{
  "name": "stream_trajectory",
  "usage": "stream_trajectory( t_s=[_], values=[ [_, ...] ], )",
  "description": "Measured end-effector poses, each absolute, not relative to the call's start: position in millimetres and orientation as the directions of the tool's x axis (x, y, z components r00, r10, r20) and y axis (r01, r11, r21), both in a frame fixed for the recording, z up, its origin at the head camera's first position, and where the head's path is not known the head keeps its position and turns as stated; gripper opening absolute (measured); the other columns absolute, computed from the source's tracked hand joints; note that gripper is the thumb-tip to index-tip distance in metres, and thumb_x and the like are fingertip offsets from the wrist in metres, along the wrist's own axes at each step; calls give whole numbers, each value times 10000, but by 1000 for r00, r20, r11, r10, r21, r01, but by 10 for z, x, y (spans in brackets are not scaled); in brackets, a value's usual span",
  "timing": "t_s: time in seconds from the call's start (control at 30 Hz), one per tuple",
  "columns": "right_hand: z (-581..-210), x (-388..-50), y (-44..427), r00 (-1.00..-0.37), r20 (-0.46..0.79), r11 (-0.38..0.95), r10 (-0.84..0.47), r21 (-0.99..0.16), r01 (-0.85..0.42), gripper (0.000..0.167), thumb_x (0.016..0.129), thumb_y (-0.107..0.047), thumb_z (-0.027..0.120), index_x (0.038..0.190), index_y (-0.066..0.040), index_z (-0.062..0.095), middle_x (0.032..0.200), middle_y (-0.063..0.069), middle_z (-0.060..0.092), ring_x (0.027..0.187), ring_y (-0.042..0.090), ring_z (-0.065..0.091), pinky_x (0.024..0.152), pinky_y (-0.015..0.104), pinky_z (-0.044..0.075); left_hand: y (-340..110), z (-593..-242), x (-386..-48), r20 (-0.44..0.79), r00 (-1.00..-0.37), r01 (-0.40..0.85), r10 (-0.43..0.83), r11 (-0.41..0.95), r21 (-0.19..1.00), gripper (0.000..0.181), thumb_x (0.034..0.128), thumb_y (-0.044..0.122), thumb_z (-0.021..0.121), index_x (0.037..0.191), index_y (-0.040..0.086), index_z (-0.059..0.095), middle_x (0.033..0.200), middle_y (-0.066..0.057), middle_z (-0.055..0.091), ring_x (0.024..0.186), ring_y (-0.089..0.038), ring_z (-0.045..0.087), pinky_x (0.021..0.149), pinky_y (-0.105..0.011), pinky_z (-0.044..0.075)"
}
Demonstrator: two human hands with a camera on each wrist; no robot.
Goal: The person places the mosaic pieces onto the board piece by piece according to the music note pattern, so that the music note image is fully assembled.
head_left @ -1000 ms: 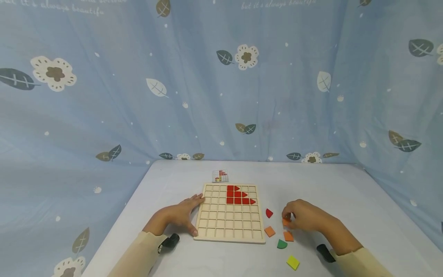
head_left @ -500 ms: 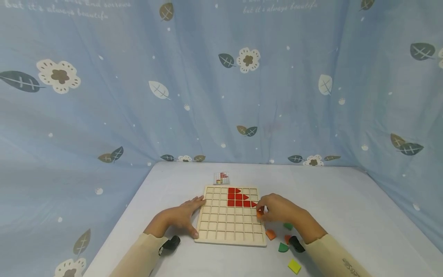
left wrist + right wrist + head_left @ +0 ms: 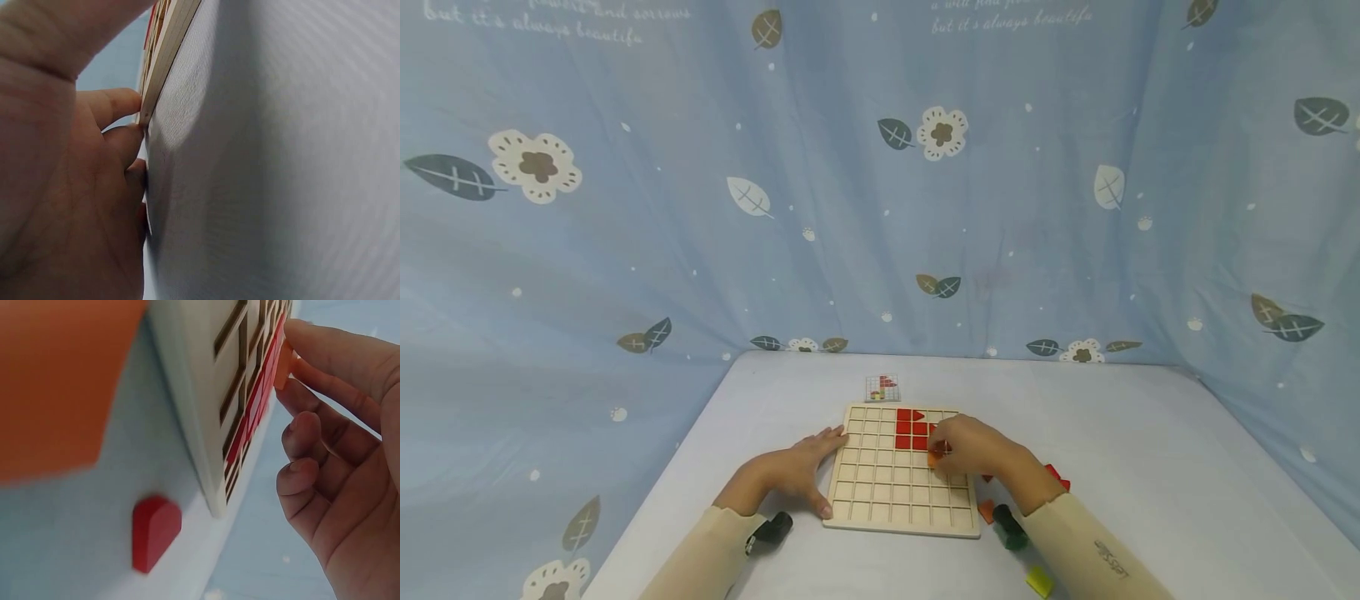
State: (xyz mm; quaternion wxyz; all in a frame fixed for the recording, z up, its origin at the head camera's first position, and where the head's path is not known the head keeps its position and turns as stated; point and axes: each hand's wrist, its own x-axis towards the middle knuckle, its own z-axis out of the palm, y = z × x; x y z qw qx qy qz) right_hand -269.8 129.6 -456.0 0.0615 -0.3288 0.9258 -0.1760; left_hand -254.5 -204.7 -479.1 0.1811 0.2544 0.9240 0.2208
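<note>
A pale wooden grid board (image 3: 887, 492) lies on the white table. Red tiles (image 3: 912, 429) fill a stepped patch of its upper cells. My right hand (image 3: 977, 454) is over the board, just below the red rows, and pinches an orange tile (image 3: 284, 364) between thumb and fingertips. In the right wrist view the tile is tipped on edge close to the grid; whether it touches cannot be told. My left hand (image 3: 792, 473) rests spread along the board's left edge, its fingertips (image 3: 128, 100) against the wooden side. The right hand covers part of the red pieces.
A small pattern card (image 3: 882, 388) lies behind the board. On the right are a loose orange tile (image 3: 987, 511), a green piece (image 3: 1015, 541), a yellow tile (image 3: 1040, 581) and red pieces (image 3: 1057, 477). A blue patterned curtain (image 3: 880, 208) surrounds the table.
My right hand has picked up an orange tile from the right side of the table and carried it left over the board. The left hand stays on the board's edge.
</note>
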Motion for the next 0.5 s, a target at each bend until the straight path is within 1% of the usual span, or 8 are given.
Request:
stream_trajectory(
  t_s=[0.13,0.2,0.3,0.5],
  values=[
    [-4552,-2717,1201,-770,29,716,-637,-349,-605,136,817,-185,777,948,-157,753,885,-130,638,810,66,535,804,318,506,-2045,-4777,-2544,-222,-804,392,552,772,501,1260,510,443,922,1544,131,274,1618,-62,144,1458,-352,121,1139,-566,162],
    [-4559,-2727,1155,-767,40,711,-641,-345,-612,143,811,-190,782,945,-151,751,881,-129,641,800,58,533,796,314,503,-2044,-4766,-2541,-220,-802,394,555,769,504,1256,514,433,925,1543,121,276,1616,-71,145,1458,-355,119,1140,-565,159],
    [-4587,-2743,1083,-765,43,707,-643,-351,-614,126,812,-201,784,923,-153,749,834,-139,622,755,51,524,737,286,498,-2049,-4771,-2545,-217,-803,396,555,769,503,1256,512,435,924,1542,120,277,1615,-76,145,1457,-357,118,1139,-566,155],
    [-4610,-2754,958,-773,13,719,-634,-358,-596,153,808,-214,799,946,-164,753,846,-147,606,760,51,529,733,264,501,-2065,-4798,-2555,-210,-806,404,554,774,487,1272,498,473,914,1543,132,275,1615,-76,146,1454,-363,127,1137,-568,161]
  ],
)
